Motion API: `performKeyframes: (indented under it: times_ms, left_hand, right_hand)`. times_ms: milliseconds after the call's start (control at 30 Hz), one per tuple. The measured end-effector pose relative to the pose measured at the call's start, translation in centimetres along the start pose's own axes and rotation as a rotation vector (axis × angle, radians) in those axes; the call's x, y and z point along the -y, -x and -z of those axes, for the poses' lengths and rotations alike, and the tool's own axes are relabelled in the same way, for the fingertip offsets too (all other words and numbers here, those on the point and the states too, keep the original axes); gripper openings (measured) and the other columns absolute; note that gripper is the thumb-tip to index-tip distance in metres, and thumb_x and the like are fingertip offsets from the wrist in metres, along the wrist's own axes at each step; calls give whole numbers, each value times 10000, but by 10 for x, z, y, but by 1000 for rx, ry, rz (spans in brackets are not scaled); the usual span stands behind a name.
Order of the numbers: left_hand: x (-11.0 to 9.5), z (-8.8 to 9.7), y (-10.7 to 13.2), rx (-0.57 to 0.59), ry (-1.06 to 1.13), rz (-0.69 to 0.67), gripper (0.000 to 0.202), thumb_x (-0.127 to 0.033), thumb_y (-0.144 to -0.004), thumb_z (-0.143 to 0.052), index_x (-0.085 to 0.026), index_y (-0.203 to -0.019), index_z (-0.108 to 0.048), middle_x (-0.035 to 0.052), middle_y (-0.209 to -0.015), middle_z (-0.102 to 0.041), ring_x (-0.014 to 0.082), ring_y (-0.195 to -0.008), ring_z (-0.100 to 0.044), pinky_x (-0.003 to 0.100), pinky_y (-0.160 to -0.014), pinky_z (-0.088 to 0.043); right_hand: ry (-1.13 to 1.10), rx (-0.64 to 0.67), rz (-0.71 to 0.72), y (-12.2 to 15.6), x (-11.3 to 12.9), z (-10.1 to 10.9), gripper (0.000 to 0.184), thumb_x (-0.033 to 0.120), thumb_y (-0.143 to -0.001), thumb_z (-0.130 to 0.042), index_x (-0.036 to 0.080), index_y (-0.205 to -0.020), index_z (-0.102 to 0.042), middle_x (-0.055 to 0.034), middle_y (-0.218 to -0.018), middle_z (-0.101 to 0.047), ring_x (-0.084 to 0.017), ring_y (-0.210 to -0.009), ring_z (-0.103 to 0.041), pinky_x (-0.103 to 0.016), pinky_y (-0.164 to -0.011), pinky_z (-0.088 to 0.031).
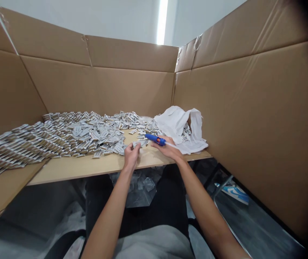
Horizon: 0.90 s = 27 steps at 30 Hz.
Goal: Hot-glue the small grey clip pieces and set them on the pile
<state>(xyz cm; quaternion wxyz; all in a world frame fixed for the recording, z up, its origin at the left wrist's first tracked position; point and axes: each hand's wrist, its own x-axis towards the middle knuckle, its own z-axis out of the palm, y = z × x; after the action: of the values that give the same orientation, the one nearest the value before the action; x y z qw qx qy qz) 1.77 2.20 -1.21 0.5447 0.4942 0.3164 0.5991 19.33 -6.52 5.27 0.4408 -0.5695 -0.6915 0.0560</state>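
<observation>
Your right hand [166, 145] has fingers clamped around a tapered blue plastic tool [151, 138]; your left hand [131, 154] pinches a small grey-white piece [137, 144]. A pale wooden tabletop [71, 167] lies beneath.

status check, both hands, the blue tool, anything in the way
Left hand pinching small pale piece; right hand gripping blue tool; loose pale pieces lie beyond, nothing clearly blocking.

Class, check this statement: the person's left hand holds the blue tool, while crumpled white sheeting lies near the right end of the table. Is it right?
Not quite. The head view shows the blue tool in the right hand, not the left. The crumpled white sheeting does lie near the right end of the table.
</observation>
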Motion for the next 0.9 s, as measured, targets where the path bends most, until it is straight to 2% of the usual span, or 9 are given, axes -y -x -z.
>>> performKeyframes:
  times_ms: [100,233,400,533,733,900]
  left_hand:
    - [2,-1,-1,13,-7,10,260,-371,-733,-770,-172,-742,-603,-58,-573,-483,70,-493,-408,199,-473,-303]
    - [10,-1,-4,22,1,1,215,-370,-777,-704,-196,-807,-580,-34,-693,-559,100,-585,-518,201,-522,-403]
    - [15,1,-4,121,-11,19,223,-393,-811,-668,-215,-861,-542,-27,-717,-578,122,-583,-564,215,-501,-431]
    - [13,1,-2,137,-20,22,225,-383,-805,-677,-216,-867,-541,-26,-726,-580,119,-586,-553,214,-507,-430]
    - [10,0,-1,149,-60,-22,194,-370,-822,-651,-209,-857,-548,-24,-728,-564,115,-607,-537,206,-540,-455]
    - [9,1,0,162,-72,-18,198,-381,-834,-640,-212,-865,-541,-29,-734,-553,120,-616,-547,213,-548,-481]
  right_hand:
    - [-36,93,-47,3,-1,9,367,598,-840,-688,233,-861,-721,11,-774,-678,-172,-690,-568,-255,-647,-407]
    - [-43,165,-87,4,-1,10,417,639,-807,-708,222,-787,-703,22,-714,-649,-151,-626,-527,-249,-598,-388]
    - [26,224,-36,3,-5,4,389,615,-839,-689,233,-877,-749,17,-803,-709,-170,-710,-585,-249,-666,-421]
    - [52,211,4,3,-9,0,335,563,-867,-681,255,-963,-770,6,-868,-738,-191,-790,-616,-256,-736,-438]
    - [48,233,27,2,-4,-2,348,544,-895,-654,229,-982,-773,-1,-831,-729,-179,-741,-600,-254,-723,-428]
    - [27,251,28,1,-2,-2,353,554,-897,-660,230,-994,-760,-5,-884,-738,-178,-785,-614,-244,-737,-429]
